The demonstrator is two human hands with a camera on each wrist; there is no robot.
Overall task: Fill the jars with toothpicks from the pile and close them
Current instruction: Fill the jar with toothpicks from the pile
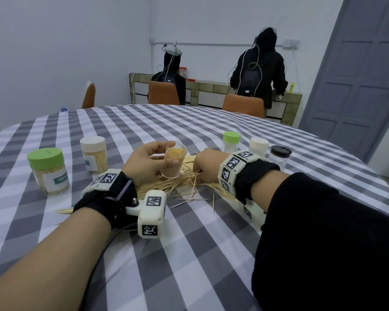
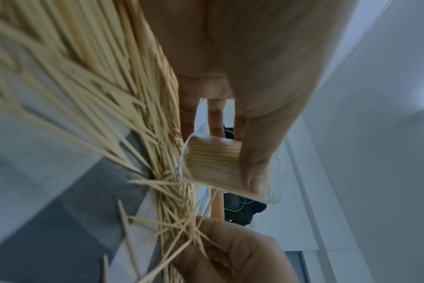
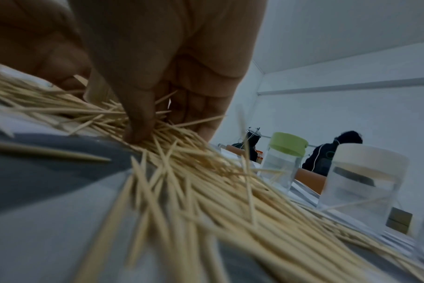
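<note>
Checked table [image 1: 211,243] bears toothpick pile [image 1: 184,185] and jars [image 1: 48,173]

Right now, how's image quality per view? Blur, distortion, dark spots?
Head view: sharp and evenly lit, with wide-angle bending at the table edge. Left wrist view: near toothpick pile smeared, open jar fairly crisp. Right wrist view: foreground toothpicks blurred, right hand dark and shadowed, green-lidded jar soft.
</note>
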